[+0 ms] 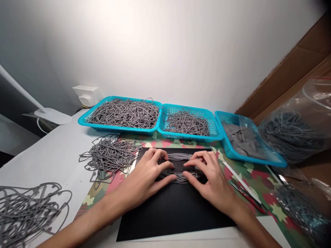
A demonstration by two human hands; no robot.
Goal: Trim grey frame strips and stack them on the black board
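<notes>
A bundle of grey cord loops (181,178) lies on the black mat (178,213), forming a ring with a gap in its middle. My left hand (155,168) is at the bundle's left end, fingers curved and apart, thumb along its near side. At the right end, my right hand (208,172) has its fingers curved over the cords, with the thumb at the near strand. Both hands touch the cords, with fingers on the far and near sides. The bundle's ends are partly hidden beneath the fingers.
Blue baskets hold grey cords (126,113), more cords (187,123) and grey pieces (240,139). Loose cord piles lie left (111,155) and front left (28,210). Tools (245,194), a ruler-like white strip (241,181) and a plastic bag of cords (289,134) are right.
</notes>
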